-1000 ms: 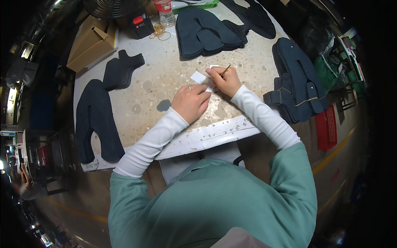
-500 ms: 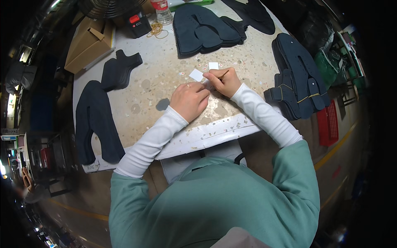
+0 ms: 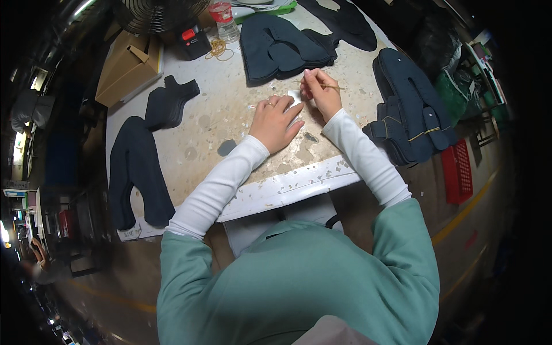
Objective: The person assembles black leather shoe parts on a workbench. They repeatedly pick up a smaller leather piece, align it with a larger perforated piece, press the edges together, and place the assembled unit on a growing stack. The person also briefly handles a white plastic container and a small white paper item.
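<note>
Two hands worked near the middle of a speckled desk (image 3: 195, 152). The left hand (image 3: 277, 122) lay flat, fingers loosely spread and pressing on a small white slip (image 3: 294, 96) that showed just past its fingertips. The right hand (image 3: 322, 92) was closed in a pinch on a thin stick (image 3: 333, 87), its fingertips just beside the slip's upper edge; what the stick's tip met could not be made out.

Beyond the hands lay a stack of dark fabric pieces (image 3: 282, 49), close to the right hand. A second dark stack (image 3: 411, 115) sat at the desk's right edge, right of the right forearm. Two more dark pieces lay well to the left: a long one (image 3: 135, 172) along the left edge and a smaller one (image 3: 169, 100) above it. At the far side stood a cardboard box (image 3: 126, 66), a black device with a red top (image 3: 192, 40), some rubber bands (image 3: 218, 49), a clear bottle (image 3: 224, 20) and a fan (image 3: 158, 11). A red crate (image 3: 457, 172) stood on the floor at the right. White tape (image 3: 287, 187) ran along the near edge.
</note>
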Demonstrator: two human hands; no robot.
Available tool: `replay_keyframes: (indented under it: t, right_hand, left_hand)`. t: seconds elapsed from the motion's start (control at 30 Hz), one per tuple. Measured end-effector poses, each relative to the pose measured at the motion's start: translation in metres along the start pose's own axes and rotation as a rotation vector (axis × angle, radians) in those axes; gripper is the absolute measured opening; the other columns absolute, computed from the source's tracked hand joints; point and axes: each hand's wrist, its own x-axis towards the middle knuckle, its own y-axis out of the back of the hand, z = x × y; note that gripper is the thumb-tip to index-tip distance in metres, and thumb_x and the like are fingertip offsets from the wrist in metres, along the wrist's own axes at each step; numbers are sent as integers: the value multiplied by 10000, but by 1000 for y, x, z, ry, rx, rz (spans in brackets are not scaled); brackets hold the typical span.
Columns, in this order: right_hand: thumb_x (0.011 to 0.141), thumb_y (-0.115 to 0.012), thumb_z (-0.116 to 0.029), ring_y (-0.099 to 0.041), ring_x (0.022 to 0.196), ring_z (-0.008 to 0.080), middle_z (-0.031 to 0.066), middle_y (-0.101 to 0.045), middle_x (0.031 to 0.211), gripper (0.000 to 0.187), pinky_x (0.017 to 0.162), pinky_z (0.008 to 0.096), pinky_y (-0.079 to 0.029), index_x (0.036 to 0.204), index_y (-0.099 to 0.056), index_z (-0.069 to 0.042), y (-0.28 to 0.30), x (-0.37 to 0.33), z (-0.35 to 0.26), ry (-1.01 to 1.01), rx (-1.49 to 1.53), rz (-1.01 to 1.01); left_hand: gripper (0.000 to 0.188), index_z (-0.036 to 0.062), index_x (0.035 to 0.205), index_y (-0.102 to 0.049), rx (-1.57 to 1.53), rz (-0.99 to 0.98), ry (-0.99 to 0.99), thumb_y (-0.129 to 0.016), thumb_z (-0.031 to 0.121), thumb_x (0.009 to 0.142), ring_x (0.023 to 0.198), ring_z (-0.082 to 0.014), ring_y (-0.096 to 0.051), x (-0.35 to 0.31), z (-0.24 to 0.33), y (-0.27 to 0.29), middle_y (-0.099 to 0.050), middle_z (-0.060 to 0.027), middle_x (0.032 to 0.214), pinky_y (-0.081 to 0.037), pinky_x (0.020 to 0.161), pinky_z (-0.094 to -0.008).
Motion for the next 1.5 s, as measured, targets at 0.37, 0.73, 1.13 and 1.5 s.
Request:
replay_keyframes:
  t: [0.37, 0.73, 1.13, 1.5]
  right_hand:
    - [849, -623, -259, -331, 489, 78, 68, -432, 479, 380, 441, 289, -323, 614, -525, 24, 1, -4, 5, 100, -494, -129]
    - [832, -632, -233, -394, 429, 212, 150, -515, 536, 289, 454, 315, -372, 675, -591, 6, 2, -7, 3, 259, -629, -159]
    - [880, -580, -279, -468, 418, 113, 55, -537, 496, 382, 417, 268, -367, 612, -576, -6, 3, -6, 0, -103, -277, -7]
    - [887, -571, -285, -448, 474, 64, 31, -530, 512, 384, 452, 259, -364, 640, -586, 9, -35, 7, 5, 48, -378, -309]
  left_hand:
    - [197, 117, 947, -635, -73, -11, -43, -604, 255, 810, 1072, -251, -478, -7, -12, 7, -578, -20, 1117, -284, 976, -434]
    - [190, 119, 930, -637, -61, -34, -12, -608, 258, 804, 1048, -240, -495, -6, -11, 8, -581, -7, 1109, -303, 964, -441]
    - [218, 121, 979, -626, -149, 8, 21, -602, 255, 809, 1073, -256, -481, -7, -13, 16, -567, -42, 1137, -313, 954, -424]
    - [280, 158, 1088, -604, -12, -145, 58, -575, 295, 846, 1137, -256, -457, -31, -35, 38, -567, -40, 1180, -252, 1004, -492]
